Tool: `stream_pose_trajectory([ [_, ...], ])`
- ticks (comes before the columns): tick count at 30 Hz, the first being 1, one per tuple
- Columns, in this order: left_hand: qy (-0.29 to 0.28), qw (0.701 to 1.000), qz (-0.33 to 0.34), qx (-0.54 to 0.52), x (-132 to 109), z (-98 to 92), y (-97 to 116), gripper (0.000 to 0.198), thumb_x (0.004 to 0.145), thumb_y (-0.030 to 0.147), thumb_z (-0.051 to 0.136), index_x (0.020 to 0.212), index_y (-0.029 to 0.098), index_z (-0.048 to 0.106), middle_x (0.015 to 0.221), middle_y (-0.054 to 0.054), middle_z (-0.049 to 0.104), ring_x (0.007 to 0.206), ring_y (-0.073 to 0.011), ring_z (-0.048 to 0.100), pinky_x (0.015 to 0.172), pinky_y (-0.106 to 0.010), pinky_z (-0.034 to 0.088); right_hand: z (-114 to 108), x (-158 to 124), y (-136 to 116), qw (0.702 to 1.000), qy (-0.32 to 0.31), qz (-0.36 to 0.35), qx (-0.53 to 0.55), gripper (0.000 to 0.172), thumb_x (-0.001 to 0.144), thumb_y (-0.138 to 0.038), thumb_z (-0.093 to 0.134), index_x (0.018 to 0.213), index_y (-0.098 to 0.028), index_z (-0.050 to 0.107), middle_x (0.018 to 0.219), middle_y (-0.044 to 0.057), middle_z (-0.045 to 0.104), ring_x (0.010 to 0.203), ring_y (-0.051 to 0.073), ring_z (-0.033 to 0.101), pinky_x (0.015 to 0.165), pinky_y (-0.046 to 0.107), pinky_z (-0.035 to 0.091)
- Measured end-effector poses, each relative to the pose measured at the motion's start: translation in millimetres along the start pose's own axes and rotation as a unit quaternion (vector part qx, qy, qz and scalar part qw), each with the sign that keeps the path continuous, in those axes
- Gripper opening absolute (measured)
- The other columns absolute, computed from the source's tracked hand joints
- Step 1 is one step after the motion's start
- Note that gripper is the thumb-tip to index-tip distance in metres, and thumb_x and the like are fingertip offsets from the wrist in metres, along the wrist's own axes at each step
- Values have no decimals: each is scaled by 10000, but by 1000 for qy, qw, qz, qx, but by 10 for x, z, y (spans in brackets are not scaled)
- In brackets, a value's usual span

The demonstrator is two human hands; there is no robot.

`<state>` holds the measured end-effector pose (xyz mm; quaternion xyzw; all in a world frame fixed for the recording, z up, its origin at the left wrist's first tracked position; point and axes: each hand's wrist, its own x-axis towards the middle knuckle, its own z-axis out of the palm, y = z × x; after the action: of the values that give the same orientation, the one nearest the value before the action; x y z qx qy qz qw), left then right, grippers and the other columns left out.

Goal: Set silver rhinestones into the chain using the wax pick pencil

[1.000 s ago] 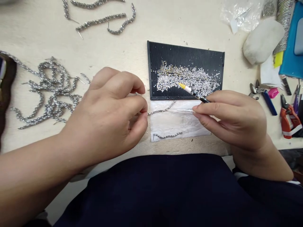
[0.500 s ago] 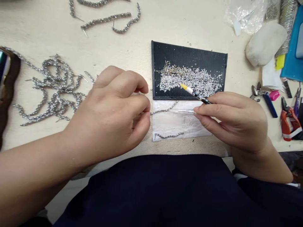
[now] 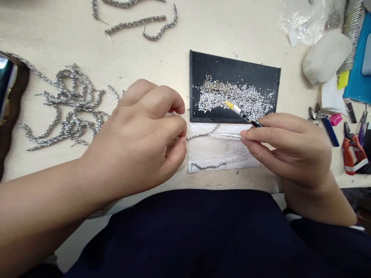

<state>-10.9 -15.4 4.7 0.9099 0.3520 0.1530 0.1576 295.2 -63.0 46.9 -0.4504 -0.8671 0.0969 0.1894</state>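
My left hand (image 3: 147, 131) is closed in a pinch on a thin silver cup chain (image 3: 199, 135), whose free end curves up toward the ridged black tray (image 3: 232, 58). Slim metal tweezers (image 3: 227, 135) are held in my right hand (image 3: 290, 150), their tips at the chain's side. The same hand also keeps a yellow-tipped pencil (image 3: 243, 114) slanted over the tray. Many tiny glittering stones (image 3: 240, 96) lie scattered there. Below the tray, a short chain piece (image 3: 208, 166) rests on a whitish sheet (image 3: 223, 150). My left fingers hide the rest of the held chain.
A heap of silver chains (image 3: 72, 104) lies left, beside a dark wavy-edged object (image 3: 17, 88). More chain pieces (image 3: 136, 24) are at the back. On the right are a whitish stone (image 3: 326, 58), a plastic bag (image 3: 301, 19) and orange-handled pliers (image 3: 354, 154).
The view has shifted slightly, so the table's things appear a little further right. Both hands keep nearly the same pose, with the tweezers still by the chain.
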Motion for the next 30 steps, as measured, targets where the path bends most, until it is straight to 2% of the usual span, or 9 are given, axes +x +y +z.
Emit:
stream_pose_trajectory([
  [4,-3,1000,-1,-2,-6,-1,1,324,1080,333,535,830,230,713,1213,-66,684,1131,-279,627,1032,-464,554,-66,-20,115,996,56,57,30,153,961,-138,811,984,-289,805,841,6,797,709,203,751,617,358,604],
  [6,10,1000,-1,-9,-11,17,3,326,1077,334,538,820,223,705,1188,-64,674,1128,-269,630,1010,-435,562,-92,-48,247,991,116,72,12,126,968,-160,815,995,-282,817,826,21,822,672,222,757,622,400,619],
  [9,21,1000,2,-18,-18,46,-3,327,1075,340,560,807,203,689,1160,-56,657,1146,-256,628,992,-405,572,-101,-102,496,975,150,129,-101,185,1048,-217,749,1169,-298,862,926,95,862,775,282,797,673,443,632],
  [10,21,1000,5,-18,-21,52,-8,322,1075,338,563,812,199,686,1167,-55,656,1155,-259,625,993,-408,573,-92,-115,578,970,139,161,-117,215,1066,-234,736,1232,-302,855,1021,115,881,846,289,812,722,441,643],
  [11,18,1000,7,-18,-23,56,-13,312,1074,335,566,818,202,686,1179,-57,657,1164,-265,622,997,-415,572,-77,-124,652,963,183,153,-130,158,1035,-236,786,1156,-288,872,961,102,883,771,269,798,649,408,617],
  [13,14,1000,9,-15,-28,56,-24,286,1072,325,559,842,217,690,1201,-65,662,1164,-278,617,997,-430,566,-32,-128,769,954,218,154,-138,83,992,-202,834,1052,-240,879,888,88,882,669,219,766,607,358,597],
  [18,11,1000,11,-12,-37,46,-54,273,1071,359,525,866,260,676,1176,-77,659,1104,-297,608,966,-463,539,91,-107,898,949,198,211,-123,82,1020,-226,758,1035,-233,838,910,87,860,723,211,750,658,352,621],
  [22,-15,999,-23,-27,-43,41,-65,345,1075,413,448,832,291,661,1192,-80,658,1118,-333,604,1006,-488,502,140,-113,941,954,185,212,-106,28,968,-297,780,989,-280,785,926,63,850,813,266,765,744,441,650],
  [30,-8,999,-18,-29,-49,74,-59,330,1071,387,480,824,274,668,1168,-72,657,1092,-320,593,994,-462,468,168,-168,1010,964,128,197,-121,119,1064,-382,696,1063,-286,768,1073,91,845,1018,343,792,921,541,678],
])
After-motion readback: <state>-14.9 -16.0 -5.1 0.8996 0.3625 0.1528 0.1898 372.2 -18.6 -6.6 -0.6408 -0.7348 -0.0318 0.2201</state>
